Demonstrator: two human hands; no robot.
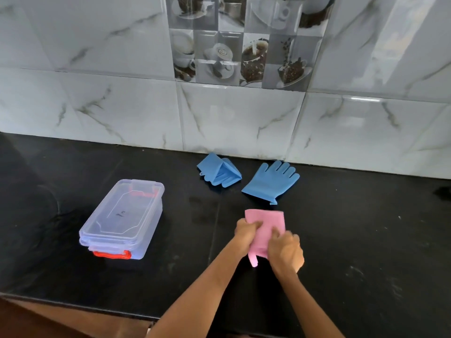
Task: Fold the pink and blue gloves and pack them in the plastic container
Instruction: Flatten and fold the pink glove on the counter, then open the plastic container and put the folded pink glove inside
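- Black stone countertop [341,240], white marbled wall tiles [97,93] behind, one coffee-print tile panel [244,45] up top.
- Pink rubber glove [267,226] sits mid-counter, right of centre, partly folded; one pink finger tip sticks out at the near end, between the hands.
- Left hand [246,231] closed on the pink glove's left edge, fingers curled into the material.
- Right hand [285,250] closed over the glove's near right part, slightly motion-blurred.
- Flat blue rubber glove [269,182] lies spread out just beyond the pink one, fingers pointing at the wall.
- Folded blue rubber glove [219,170] to its left, near the wall, apart from it.
- Clear rectangular plastic container [122,220] with lid on and red clip latches, well left of the hands, nothing visible inside.
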